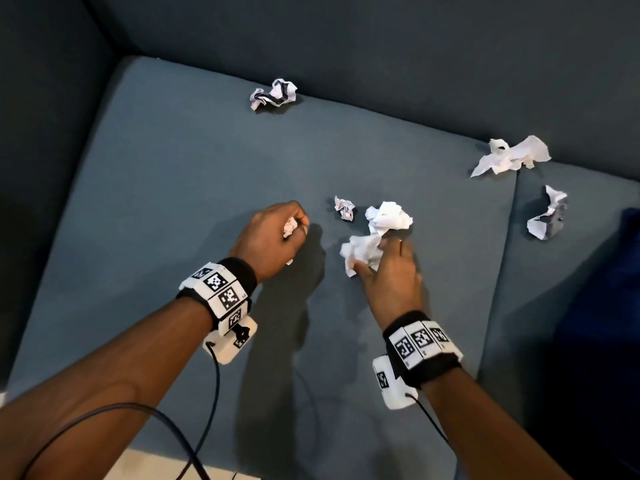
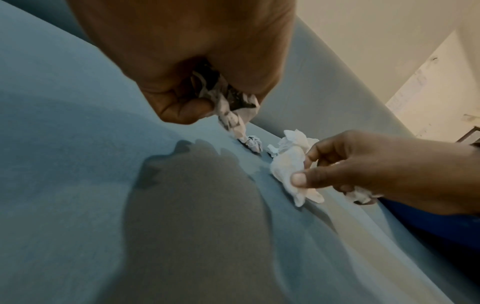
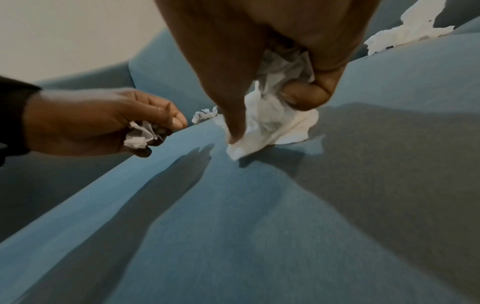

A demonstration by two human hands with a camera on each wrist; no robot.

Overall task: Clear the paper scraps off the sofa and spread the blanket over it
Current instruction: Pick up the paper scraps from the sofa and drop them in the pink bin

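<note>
Seen from the head, a printed scrap is clenched in the left hand [image 1: 273, 237]; the small loose wad [image 1: 344, 208] on the sofa cushion [image 1: 166, 188] lies at its three o'clock, nearer than to the right hand [image 1: 388, 271]. From the left wrist, that wad [image 2: 254, 143] sits just past the gripped paper. From the right wrist, white tissue [image 3: 270, 123] is pinched by the right hand.

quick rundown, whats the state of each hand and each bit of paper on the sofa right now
left hand: curled round a small printed scrap
right hand: gripping a white paper wad
tiny scrap: loose on the seat between the hands
striped scrap: loose by the backrest
large white scrap: loose, half unfolded, at the cushion seam
grey-white scrap: loose on the next cushion
sofa: bare, no blanket on it yet
</note>
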